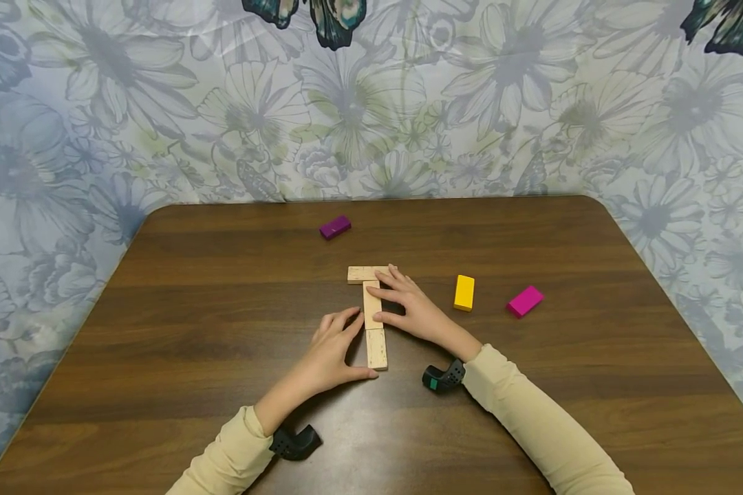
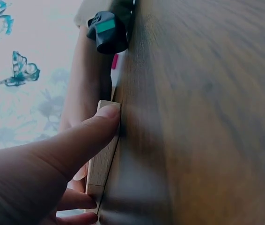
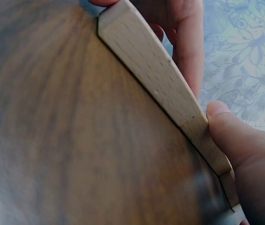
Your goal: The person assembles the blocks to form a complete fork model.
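Note:
Three plain wooden blocks lie flat on the table in a T shape: a crosswise block (image 1: 358, 274) at the back, a middle block (image 1: 371, 302) below it and a near block (image 1: 376, 349) in line. My left hand (image 1: 333, 352) presses its thumb on the near block's front end. Its fingertips touch the row's left side around the joint. With thumb and index finger my right hand (image 1: 413, 311) holds the middle block, the thumb on its right side. Another right fingertip reaches the crosswise block's right end, which those fingers partly cover.
A purple block (image 1: 336, 227) lies at the back of the brown wooden table (image 1: 192, 309). To the right are a yellow block (image 1: 464, 293) and a pink block (image 1: 525, 301). Behind the table is a flower-patterned wall (image 1: 408, 124). Each wrist wears a black camera (image 1: 295, 442).

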The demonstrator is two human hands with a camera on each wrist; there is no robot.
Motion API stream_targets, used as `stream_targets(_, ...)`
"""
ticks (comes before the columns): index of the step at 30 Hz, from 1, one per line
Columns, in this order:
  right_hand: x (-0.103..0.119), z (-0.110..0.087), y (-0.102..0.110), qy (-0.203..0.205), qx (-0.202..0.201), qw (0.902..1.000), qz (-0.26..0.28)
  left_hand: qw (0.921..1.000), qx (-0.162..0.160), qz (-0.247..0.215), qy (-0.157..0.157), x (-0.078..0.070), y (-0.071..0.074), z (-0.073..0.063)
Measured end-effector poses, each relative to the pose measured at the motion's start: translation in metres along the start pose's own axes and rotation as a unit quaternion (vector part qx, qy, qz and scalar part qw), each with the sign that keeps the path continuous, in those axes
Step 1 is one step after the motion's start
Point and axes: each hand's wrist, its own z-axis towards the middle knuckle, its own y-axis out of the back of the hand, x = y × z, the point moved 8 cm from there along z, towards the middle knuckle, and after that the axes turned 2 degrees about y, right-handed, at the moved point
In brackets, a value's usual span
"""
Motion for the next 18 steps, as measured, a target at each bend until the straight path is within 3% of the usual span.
stream_targets(5,0.001,0.001,-0.001,0.002,0.001,1.0000,-0.002,1.0000,0.001,0.005,-0.002,0.000,0.001,-0.001)
stream_targets(9,0.003,0.001,-0.003,0.003,0.006,1.0000,-0.002,0.9996,0.006,0.018,-0.022,0.003,0.006,0.003)
stream_targets(15,0.002,-0.001,-0.004,0.002,0.004,1.0000,-0.002,0.9954,0.034,0.050,-0.074,0.006,0.015,0.026)
stream_targets(18,0.002,-0.002,-0.003,0.001,0.008,1.0000,-0.004,0.9936,0.056,0.061,-0.076,0.010,0.015,0.039)
